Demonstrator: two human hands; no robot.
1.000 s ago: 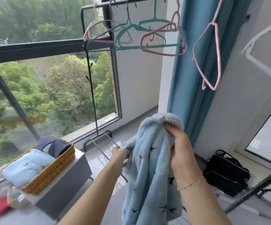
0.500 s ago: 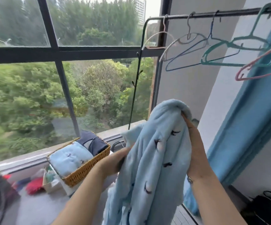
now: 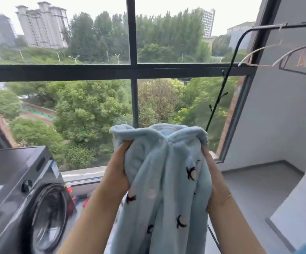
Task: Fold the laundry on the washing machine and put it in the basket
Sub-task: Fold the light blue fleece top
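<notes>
Here, I held the light blue fleece garment (image 3: pixel 165 184) raised in front of the window (image 3: pixel 133 70), my left hand (image 3: pixel 118 173) gripping its upper edge on one side and my right hand (image 3: pixel 209 167) gripping the opposite side, the hands apart with the bunched collar between them. The fabric hung down between my forearms, dark star-like marks showing on its surface. The washing machine (image 3: pixel 20 195) stood at lower left, well apart from the garment, and hangers (image 3: pixel 269 55) hung on a rail (image 3: pixel 295 25) at upper right.
</notes>
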